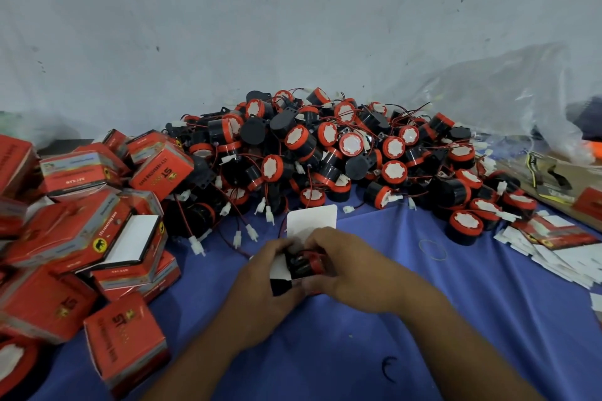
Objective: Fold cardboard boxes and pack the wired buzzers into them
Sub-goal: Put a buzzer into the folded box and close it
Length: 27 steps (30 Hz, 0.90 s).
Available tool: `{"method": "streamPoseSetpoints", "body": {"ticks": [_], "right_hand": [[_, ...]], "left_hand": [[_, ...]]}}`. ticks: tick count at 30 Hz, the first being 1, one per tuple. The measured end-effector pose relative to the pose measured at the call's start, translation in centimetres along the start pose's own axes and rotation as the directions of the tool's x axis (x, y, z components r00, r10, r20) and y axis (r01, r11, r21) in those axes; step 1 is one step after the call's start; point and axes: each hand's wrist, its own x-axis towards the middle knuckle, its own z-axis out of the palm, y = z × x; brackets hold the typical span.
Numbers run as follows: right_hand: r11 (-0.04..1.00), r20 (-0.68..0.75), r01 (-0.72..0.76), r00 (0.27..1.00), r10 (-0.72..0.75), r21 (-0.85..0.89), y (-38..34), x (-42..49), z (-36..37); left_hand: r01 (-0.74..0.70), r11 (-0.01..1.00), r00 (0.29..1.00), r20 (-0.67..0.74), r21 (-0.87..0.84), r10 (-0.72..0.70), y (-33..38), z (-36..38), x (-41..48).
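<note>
Both hands meet over the blue cloth near the front middle. My left hand [265, 273] grips the side of a small cardboard box [280, 275] whose white lid flap [311, 220] stands up behind it. My right hand [338, 265] curls round a black buzzer with a red rim [308, 262] that sits partly inside the box mouth. A big heap of black and red wired buzzers [325, 153] lies behind the hands, their thin wires and white plugs trailing forward.
Several red packed boxes [81, 238] are piled at the left. A stack of flat unfolded box blanks [560, 247] lies at the right. Clear plastic bags [508, 91] lean on the wall at the back right. A rubber band [432, 250] lies on the blue cloth [358, 352].
</note>
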Motion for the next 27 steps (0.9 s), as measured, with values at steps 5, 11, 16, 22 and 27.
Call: {"method": "streamPoseSetpoints", "body": {"ticks": [5,11,16,22,27], "right_hand": [[0.983,-0.019,-0.033,0.999,0.037,0.18,1.0,-0.2,-1.0],[0.994,-0.061,-0.004,0.998,0.01,0.107,0.9,0.0,-0.7],[0.99,-0.038,0.081,0.996,-0.086,-0.118,0.2,0.0,-0.4],[0.906,0.041,0.153,0.988,-0.149,-0.394,-0.3,0.5,-1.6],[0.967,-0.08,0.125,0.986,-0.145,-0.22,0.1,1.2,-0.3]], "left_hand": [[0.001,1.0,1.0,0.007,-0.022,-0.001,0.2,0.0,-0.1],[0.035,0.999,0.999,-0.012,-0.032,-0.036,-0.2,0.1,0.0],[0.036,0.999,0.999,-0.016,-0.019,-0.036,-0.2,0.1,-0.1],[0.038,0.999,0.999,0.003,-0.028,-0.038,-0.2,0.1,0.0],[0.008,1.0,1.0,-0.009,-0.015,-0.008,-0.5,0.0,0.1]]}}
